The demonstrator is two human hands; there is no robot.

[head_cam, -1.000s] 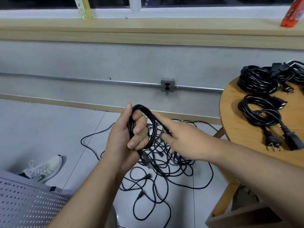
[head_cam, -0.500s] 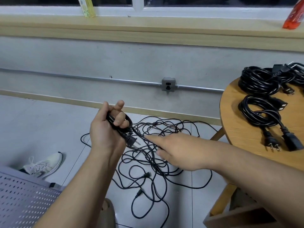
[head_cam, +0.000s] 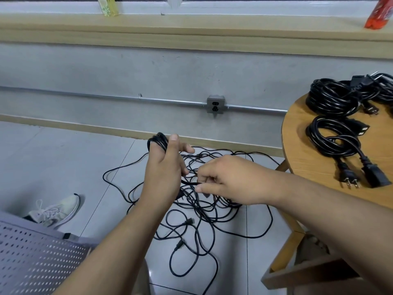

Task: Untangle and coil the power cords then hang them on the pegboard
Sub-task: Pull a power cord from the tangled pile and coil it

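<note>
Room: grey tiled floor below a concrete wall, with one outlet on a conduit.
Tabletop: a round wooden tabletop stands to the right, with finished cords on it.
Left hand: my left hand is curled round a small coil, which it holds upright above the floor.
Right hand: my right hand pinches one strand just beside the left palm. The strand runs down toward the tangle.
Tangle: the tangle lies loose on the floor under both hands, its loops crossing each other.
Pegboard: the pegboard lies by my left side. No cord hangs on the part I can see.
Done: I judge the coiling well under way. A big coil sits at the far edge of the tabletop and a near coil toward its middle.
In hand: the small coil has only a few turns, so I judge this cord barely begun.
Left to do: the tangle has to be freed and wound, then every coil hung. I see no hanging started.
Count, coils: two clear ones on the tabletop, plus a third bundle at its far right edge. The frame cuts that one off, so I cannot tell how many cords it holds.
Count, tangle: I cannot separate the cords. At least two plugs show among the loops.
Count, other: two hands and one shoe on the floor.
</note>
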